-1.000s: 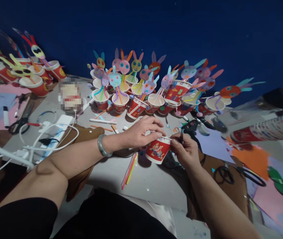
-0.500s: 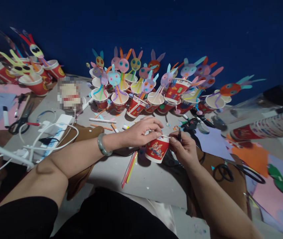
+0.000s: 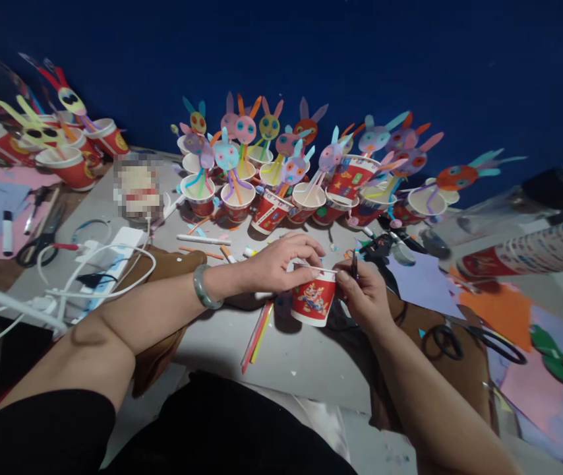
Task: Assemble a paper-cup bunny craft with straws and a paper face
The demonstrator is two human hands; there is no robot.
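A red paper cup with a cartoon figure on its side is held upright above the grey table, between my two hands. My left hand lies over its far left rim, thumb along the top and fingers curled behind. At the right rim, my right hand pinches the cup edge; a dark slim tool, perhaps scissors or a pen, sticks up from its fingers. Just left of the cup lie several pink and yellow paper strips. The inside of the cup is mostly hidden.
Behind stand many paper cups with paper rabbit heads. To the left are a power strip with white cables and black scissors. A tall stack of cups, coloured paper and more scissors lie on the right.
The cup has shifted slightly and turned a little, its near side now more upright. My hands keep nearly the same grip. At the far left, another person's hand has moved slightly.
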